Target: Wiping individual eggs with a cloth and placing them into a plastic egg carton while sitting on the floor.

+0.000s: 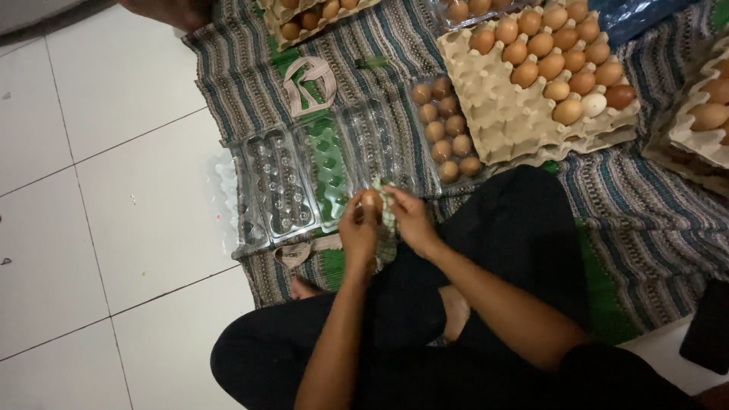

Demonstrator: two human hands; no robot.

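Counts only:
- Hands: 2, left hand [358,231] and right hand [411,220], centre of frame.
- Egg in hand [371,201]: 1, brown, with 1 checked cloth [389,216] against it.
- Clear plastic egg cartons: 4 side by side mid-frame; 3 empty cartons [279,186], 1 filled carton [445,129] holding 10 brown eggs in two columns of 5.
- Big cardboard tray [486,114] upper right: about 17 eggs, 1 of them white [594,104], rest brown.
- More trays partly cut off: 1 at top edge [311,19], 1 at right edge [706,114]; egg counts unreadable there.
- Striped mat [250,83]: 1.
- Dark flat object [708,326], lower right: 1.
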